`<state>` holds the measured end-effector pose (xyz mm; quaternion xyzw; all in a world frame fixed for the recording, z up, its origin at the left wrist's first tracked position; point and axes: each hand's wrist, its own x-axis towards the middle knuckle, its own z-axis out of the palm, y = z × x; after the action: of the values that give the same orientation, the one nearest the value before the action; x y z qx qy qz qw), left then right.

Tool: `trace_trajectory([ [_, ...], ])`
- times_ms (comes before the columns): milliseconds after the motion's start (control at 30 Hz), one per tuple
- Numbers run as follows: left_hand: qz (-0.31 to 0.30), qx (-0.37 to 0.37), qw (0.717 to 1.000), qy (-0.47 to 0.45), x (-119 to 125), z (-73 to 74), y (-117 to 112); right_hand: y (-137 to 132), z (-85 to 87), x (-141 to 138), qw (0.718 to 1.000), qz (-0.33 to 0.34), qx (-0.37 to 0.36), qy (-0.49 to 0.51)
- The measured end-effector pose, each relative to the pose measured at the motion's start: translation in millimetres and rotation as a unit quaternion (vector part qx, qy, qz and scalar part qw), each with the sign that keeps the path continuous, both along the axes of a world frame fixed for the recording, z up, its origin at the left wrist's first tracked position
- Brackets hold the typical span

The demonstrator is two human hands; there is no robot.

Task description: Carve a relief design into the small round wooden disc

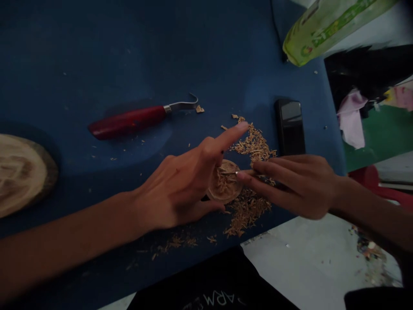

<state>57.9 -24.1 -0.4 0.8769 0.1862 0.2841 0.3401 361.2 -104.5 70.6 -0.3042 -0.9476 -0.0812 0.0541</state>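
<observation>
A small round wooden disc (228,189) lies on the blue tabletop, with wood shavings and carved grooves on its face. My left hand (190,185) grips its left side, thumb at the near edge and index finger stretched out past the far edge. In my right hand (293,183) is a slim carving tool (230,173), its thin metal end resting on or just over the disc's face. The fingers cover most of its handle. Left of the disc and farther back lies a hook knife (135,122) with a red handle and a curved blade.
Wood shavings (248,211) are scattered around the disc. A black phone (290,127) lies beyond my right hand, near the table's right edge. At the top right stands a green-labelled bottle (322,36). A bark-edged wood slice (22,174) sits at the far left.
</observation>
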Motion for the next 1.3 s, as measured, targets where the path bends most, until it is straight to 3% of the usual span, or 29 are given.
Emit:
trace_trajectory([
  [167,0.002,0.012,1.0,0.025,-0.3,6.4,-2.7,-25.0,11.7,-17.0,0.997,-0.078,-0.009,0.023],
  [400,0.053,0.046,0.996,0.05,2.8,9.6,-14.0,-31.6,14.0,-30.0,0.987,-0.137,-0.04,-0.072],
  [667,0.049,0.038,0.997,0.051,2.0,7.9,-14.2,-37.8,14.8,-44.8,0.984,-0.15,-0.047,-0.082],
  [833,0.067,0.044,0.996,0.031,4.9,8.5,-13.0,-24.1,12.1,-33.8,0.994,-0.112,-0.016,-0.006],
  [1100,0.036,0.035,0.998,0.043,2.5,7.7,-8.2,11.8,-5.0,-9.0,0.999,-0.025,-0.02,0.044],
  [1300,0.02,0.022,0.999,0.02,-1.8,5.1,-4.7,18.9,11.2,-2.1,0.998,-0.002,-0.045,0.038],
])
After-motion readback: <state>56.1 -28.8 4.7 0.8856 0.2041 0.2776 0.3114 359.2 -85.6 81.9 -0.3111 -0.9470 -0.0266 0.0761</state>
